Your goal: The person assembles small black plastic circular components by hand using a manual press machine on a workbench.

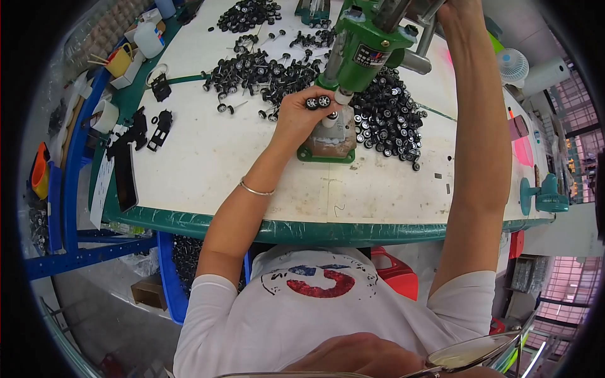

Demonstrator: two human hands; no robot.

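Note:
My left hand [295,121] is closed on small black toy wheels [318,103] with silver hubs, held under the ram of a green hand press [362,60]. One more wheel sits just below them, close to the white post [326,121] on the press base [328,146]. Up at the top edge, my right hand [459,9] grips the press lever [430,14]; part of that hand is cut off by the frame. Loose wheels [387,120] lie heaped right of the press, and wheels on thin axles [252,75] are spread to its left.
Black plastic chassis parts [161,130] and a dark phone-like slab [125,179] lie at the table's left. A white bottle [149,40] and yellow mug [118,63] stand behind. Small fans [513,65] are at right. Below the green table edge [353,234] sits a blue bin [169,277].

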